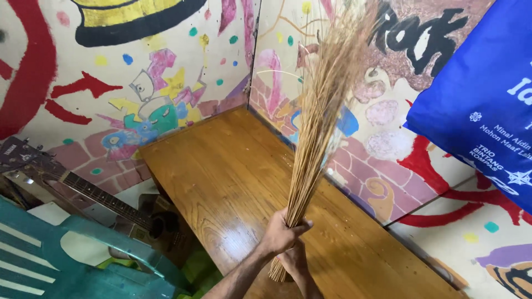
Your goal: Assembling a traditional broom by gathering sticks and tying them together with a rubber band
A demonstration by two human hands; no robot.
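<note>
A bundle of thin tan broom sticks (pixel 320 119) stands nearly upright over the polished wooden table (pixel 221 177), its tips fanned out and blurred against the painted wall. My left hand (pixel 282 233) is wrapped around the bundle near its lower end. My right hand (pixel 295 260) grips the same bundle just below, partly hidden behind the left hand. The base of the sticks rests close to the tabletop near the front edge.
Colourful painted walls (pixel 166 99) meet in a corner behind the table. An acoustic guitar (pixel 94 196) leans at the left, beside a teal plastic chair (pixel 83 260). A blue banner (pixel 482 105) hangs at the upper right.
</note>
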